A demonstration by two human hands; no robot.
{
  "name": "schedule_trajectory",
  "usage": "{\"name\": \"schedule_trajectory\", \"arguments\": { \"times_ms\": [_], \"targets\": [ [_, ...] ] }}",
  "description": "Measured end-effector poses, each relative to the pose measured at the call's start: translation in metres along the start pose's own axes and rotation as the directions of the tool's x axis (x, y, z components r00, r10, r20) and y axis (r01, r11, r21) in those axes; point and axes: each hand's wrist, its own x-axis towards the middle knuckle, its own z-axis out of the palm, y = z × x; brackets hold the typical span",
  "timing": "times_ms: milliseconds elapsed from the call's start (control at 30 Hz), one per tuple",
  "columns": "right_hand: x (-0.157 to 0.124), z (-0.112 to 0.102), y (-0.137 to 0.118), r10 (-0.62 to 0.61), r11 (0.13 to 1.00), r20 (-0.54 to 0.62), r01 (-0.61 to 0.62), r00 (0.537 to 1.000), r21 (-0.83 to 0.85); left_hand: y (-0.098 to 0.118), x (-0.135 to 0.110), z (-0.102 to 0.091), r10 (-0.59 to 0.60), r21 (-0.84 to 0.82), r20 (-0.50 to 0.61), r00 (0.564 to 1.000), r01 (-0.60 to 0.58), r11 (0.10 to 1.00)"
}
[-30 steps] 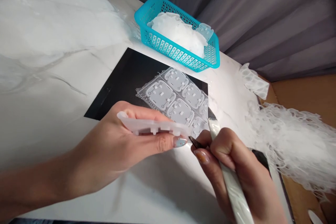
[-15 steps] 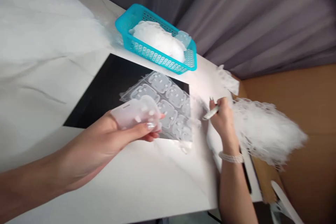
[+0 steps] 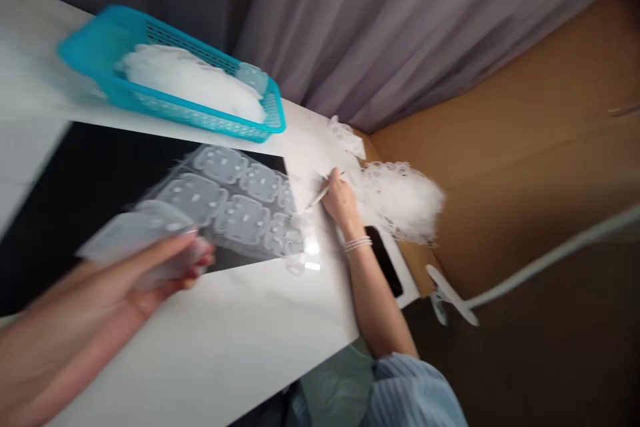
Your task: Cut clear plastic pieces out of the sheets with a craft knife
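Note:
My left hand [image 3: 150, 263] is closed on a translucent plastic piece [image 3: 125, 235] with rounded edges; motion blurs both. Beyond it, a clear sheet of several rounded plastic pieces [image 3: 243, 219] lies across a black mat [image 3: 100, 160]. My right hand [image 3: 340, 197], a beaded bracelet at its wrist, grips a thin pale tool [image 3: 317, 199] like a pen or tweezers; its exact kind cannot be made out. That hand is over the white table just right of the sheet, the tool's tip toward the sheet's edge.
A blue basket [image 3: 200, 121] with a white heap in it stands at the back. Right of my right hand lies a pile of cut-out plastic scraps [image 3: 403, 200]. A phone-like dark slab [image 3: 383, 260] and a white clamp [image 3: 453, 297] are by the right edge, near a brown panel [image 3: 525, 127].
The view has swung right, so basket, mat and sheet appear farther left. My left hand still holds the plastic piece, and my right hand still holds the thin tool, now angled differently.

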Motion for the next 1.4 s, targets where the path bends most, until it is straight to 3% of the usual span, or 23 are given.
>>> {"name": "schedule_trajectory", "arguments": {
  "times_ms": [67, 133, 233, 400, 500, 567, 633, 700, 800, 833, 900, 1000, 1167, 1400],
  "targets": [
    [0.001, 0.001, 0.000, 0.003, 1.000, -0.001, -0.003, 1.000, 0.026, 0.006, -0.013, 0.009, -0.025, -0.081, 0.019, 1.000, 0.027, 0.996],
    [0.002, 0.004, 0.001, 0.005, 0.999, -0.006, -0.005, 1.000, 0.051, 0.011, -0.019, 0.014, -0.024, -0.136, 0.111, 0.994, 0.039, 0.990],
    [0.003, 0.008, 0.003, 0.004, 1.000, -0.038, -0.004, 0.999, 0.007, 0.016, -0.022, 0.014, 0.000, -0.167, 0.229, 0.973, 0.039, 0.985],
    [0.001, 0.005, 0.006, 0.018, 0.997, -0.096, -0.025, 0.995, -0.078, 0.016, -0.024, 0.010, 0.025, -0.182, 0.305, 0.952, 0.033, 0.983],
    [-0.004, -0.008, 0.002, 0.052, 0.999, -0.200, -0.048, 0.978, 0.024, 0.015, -0.024, 0.009, 0.063, -0.172, 0.342, 0.938, -0.004, 0.985],
    [-0.017, -0.025, -0.009, 0.060, 0.981, -0.295, -0.001, 0.954, 0.194, 0.015, -0.023, 0.009, 0.094, -0.157, 0.359, 0.929, -0.039, 0.987],
    [-0.040, -0.048, -0.027, -0.014, 0.893, -0.305, 0.149, 0.952, 0.425, 0.014, -0.023, 0.008, 0.125, -0.137, 0.372, 0.920, -0.079, 0.987],
    [-0.069, -0.073, -0.050, -0.264, 0.686, -0.180, 0.315, 0.948, 0.656, 0.012, -0.022, 0.008, 0.149, -0.112, 0.382, 0.912, -0.115, 0.987],
    [-0.104, -0.100, -0.082, -0.566, 0.456, 0.012, 0.301, 0.824, 0.838, 0.010, -0.022, 0.008, 0.183, -0.079, 0.386, 0.904, -0.165, 0.983],
    [-0.112, -0.105, -0.090, -0.615, 0.409, 0.030, 0.286, 0.788, 0.867, 0.009, -0.022, 0.009, 0.197, -0.072, 0.384, 0.902, -0.184, 0.980],
    [-0.119, -0.108, -0.099, -0.649, 0.353, 0.009, 0.291, 0.761, 0.889, 0.008, -0.022, 0.010, 0.228, -0.065, 0.367, 0.902, -0.220, 0.973],
    [-0.121, -0.104, -0.100, -0.618, 0.349, -0.108, 0.395, 0.779, 0.850, 0.006, -0.021, 0.010, 0.272, -0.023, 0.340, 0.900, -0.281, 0.960],
    [-0.126, -0.100, -0.091, -0.534, 0.439, -0.303, 0.565, 0.789, 0.698, 0.002, -0.020, 0.007, 0.333, 0.111, 0.292, 0.896, -0.378, 0.919],
    [-0.126, -0.101, -0.086, -0.533, 0.503, -0.253, 0.543, 0.807, 0.673, 0.008, -0.027, 0.010, 0.332, 0.209, 0.281, 0.900, -0.395, 0.894]
  ]
}}
